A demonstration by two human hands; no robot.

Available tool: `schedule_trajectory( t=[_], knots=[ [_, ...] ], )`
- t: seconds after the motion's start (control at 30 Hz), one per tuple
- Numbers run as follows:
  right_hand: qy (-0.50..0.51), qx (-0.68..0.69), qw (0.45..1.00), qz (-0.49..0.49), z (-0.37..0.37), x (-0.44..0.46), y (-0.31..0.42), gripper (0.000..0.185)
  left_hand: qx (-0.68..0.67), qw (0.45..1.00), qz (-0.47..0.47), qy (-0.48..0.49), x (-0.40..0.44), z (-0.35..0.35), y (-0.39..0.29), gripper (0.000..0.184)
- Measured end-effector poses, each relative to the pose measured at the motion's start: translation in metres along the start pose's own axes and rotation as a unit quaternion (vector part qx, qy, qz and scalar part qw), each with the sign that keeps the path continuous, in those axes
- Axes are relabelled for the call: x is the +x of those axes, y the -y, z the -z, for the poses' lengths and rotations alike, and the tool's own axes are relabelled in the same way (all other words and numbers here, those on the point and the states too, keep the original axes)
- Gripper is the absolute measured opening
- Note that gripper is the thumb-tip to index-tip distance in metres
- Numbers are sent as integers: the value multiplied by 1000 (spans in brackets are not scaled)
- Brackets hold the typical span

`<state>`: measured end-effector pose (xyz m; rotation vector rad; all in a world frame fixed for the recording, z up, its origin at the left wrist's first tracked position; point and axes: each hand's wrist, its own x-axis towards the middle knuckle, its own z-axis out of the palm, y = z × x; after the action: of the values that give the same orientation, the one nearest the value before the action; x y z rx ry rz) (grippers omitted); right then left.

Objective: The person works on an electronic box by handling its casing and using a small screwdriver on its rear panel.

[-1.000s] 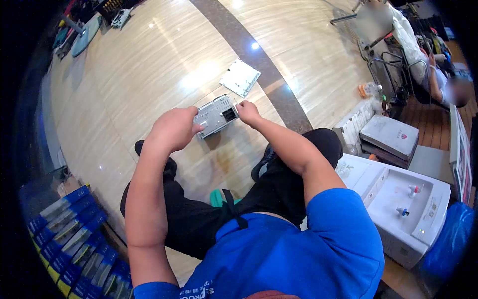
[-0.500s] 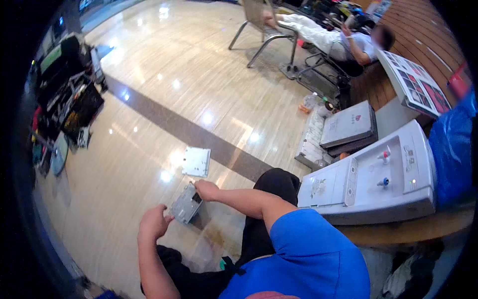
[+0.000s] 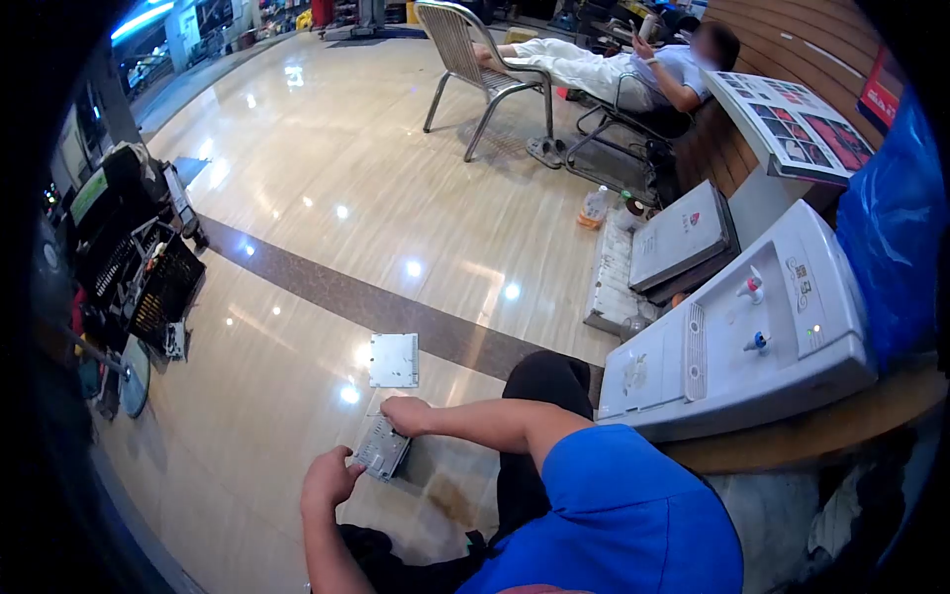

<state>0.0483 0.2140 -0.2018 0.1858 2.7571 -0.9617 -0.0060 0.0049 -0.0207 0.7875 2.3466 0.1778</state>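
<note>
Low in front of me is a boxy silver metal electronic unit [image 3: 381,447] with slots and holes in its casing. Its exact kind is unclear. My left hand [image 3: 332,477] grips the near left edge, thumb against the casing. At the far right end, my right hand [image 3: 407,415] is closed over the upper corner, its fingertips partly hidden. A flat pale metal plate [image 3: 394,359] with small holes lies on the tiled floor just beyond the unit, apart from both hands.
A white water dispenser [image 3: 737,332] lies at my right, near a grey case [image 3: 683,236] and bottles [image 3: 594,206]. Black crates [image 3: 163,282] with tools stand at left. Farther off, a person [image 3: 653,74] reclines with legs on a metal chair [image 3: 485,74].
My view has tilted up, so the surroundings sit differently in it. My right hand now covers more of the unit's top corner, and the unit looks turned slightly. Both hands stay on it.
</note>
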Motion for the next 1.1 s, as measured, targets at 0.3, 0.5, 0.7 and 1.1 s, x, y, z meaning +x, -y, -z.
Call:
schedule_trajectory(
  t=[0.3,0.5,0.7,1.1],
  knots=[
    [3,30,996,84,35,-22,55,21,7,1000,-20,-7,2,-6,12,47],
    [-20,31,992,123,69,-32,70,21,1,1000,-2,20,-2,-9,13,47],
    [-35,53,988,143,82,-36,77,21,2,1000,2,29,0,-14,14,46],
    [9,-31,990,140,54,-9,24,19,14,1000,-4,26,19,-23,13,42]
  ],
)
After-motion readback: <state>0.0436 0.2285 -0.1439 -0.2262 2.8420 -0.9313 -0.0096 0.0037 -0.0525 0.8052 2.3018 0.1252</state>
